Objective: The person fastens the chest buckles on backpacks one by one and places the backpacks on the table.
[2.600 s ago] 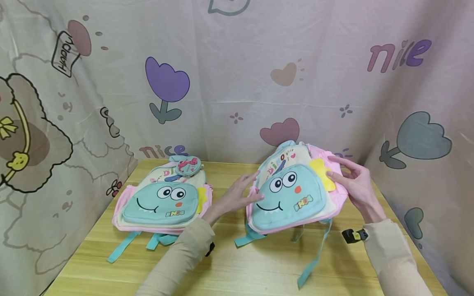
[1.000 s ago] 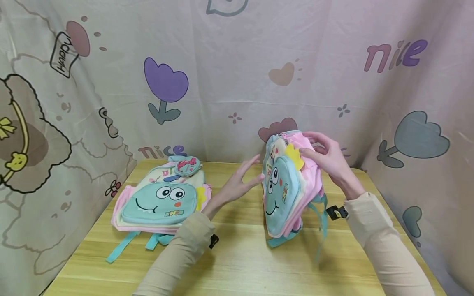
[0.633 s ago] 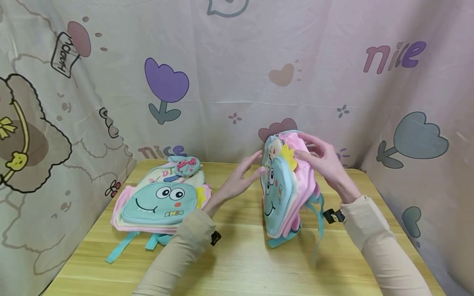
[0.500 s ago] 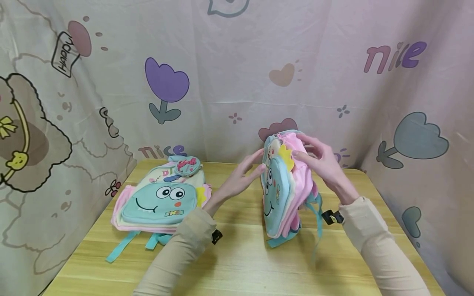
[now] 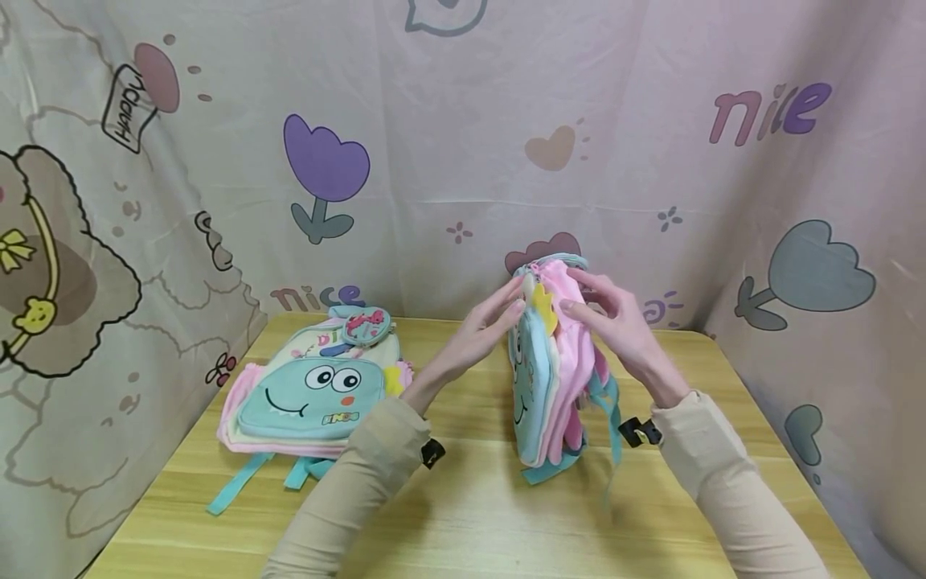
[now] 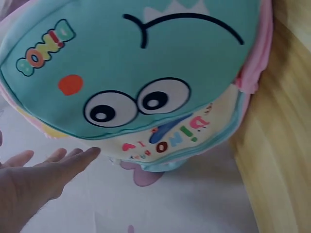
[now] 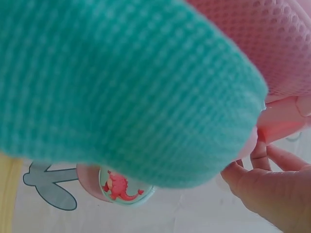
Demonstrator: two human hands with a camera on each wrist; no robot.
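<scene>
Pinching the pink side of one backpack [image 5: 575, 354], the right hand [image 5: 625, 330] had its thumb by the yellow spikes [image 5: 544, 310] and its other fingers curled behind. The left hand [image 5: 473, 342], fingers nearly straight, was at the front, contact unclear. That backpack stood roughly upright on the desk [image 5: 470, 523], side-on, teal straps [image 5: 608, 396] hanging. A second backpack [image 5: 311, 402] lay face up to its left; a patterned curtain [image 5: 463, 121] hung beyond.

Light is soft and even; worktop [image 5: 492, 523] shows pale glare and faint shadows. Right wrist view: strap [image 7: 121, 92] slightly blurred.
</scene>
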